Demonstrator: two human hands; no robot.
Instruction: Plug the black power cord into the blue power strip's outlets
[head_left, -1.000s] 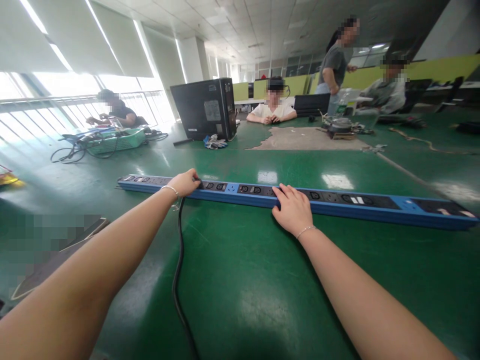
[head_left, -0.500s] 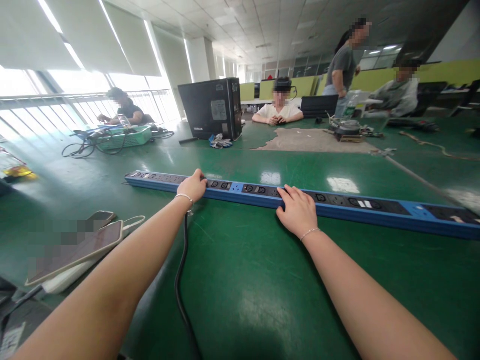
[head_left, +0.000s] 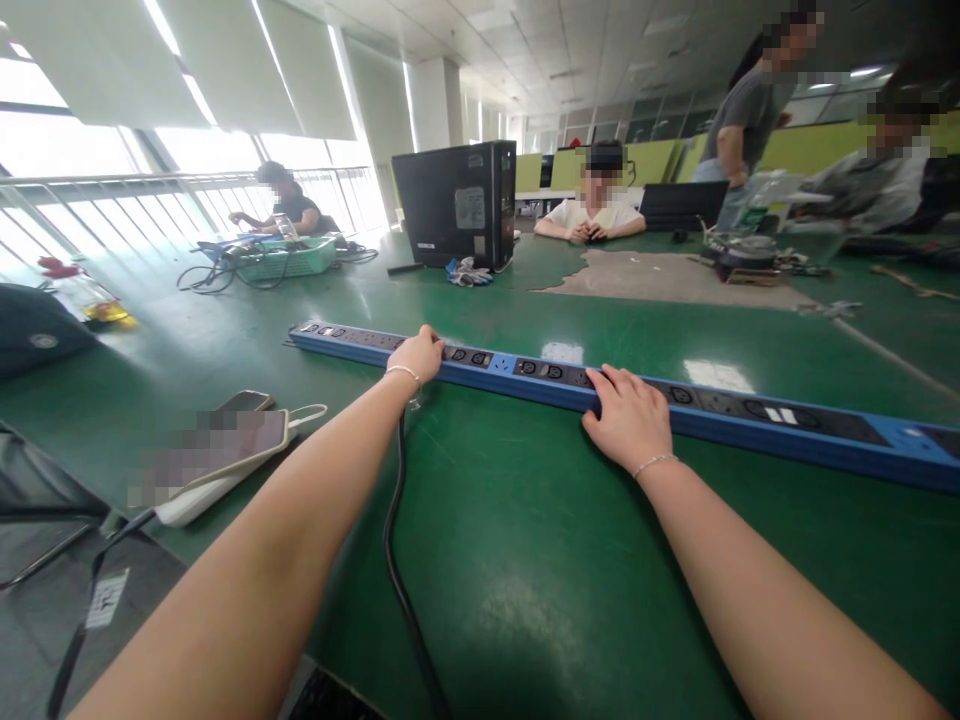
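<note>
A long blue power strip (head_left: pixel 551 388) with black sockets lies across the green table (head_left: pixel 510 560). My left hand (head_left: pixel 418 355) is closed over the strip left of its middle. From beneath that hand a black power cord (head_left: pixel 397 520) runs down toward the table's near edge; its plug end is hidden by my fingers. Farther right, my right hand (head_left: pixel 630 412) grips the strip, fingers over the top and thumb against the near side.
Two phones (head_left: pixel 232 445), one with a white cable, lie at left. Behind the strip stand a black computer case (head_left: pixel 457 205), gloves (head_left: pixel 469 272) and a green basket (head_left: pixel 300 257). A person (head_left: pixel 592 215) sits across the table; others are around the room.
The view has swung left, so everything sits farther right in the picture. Both hands keep their places on the power strip.
</note>
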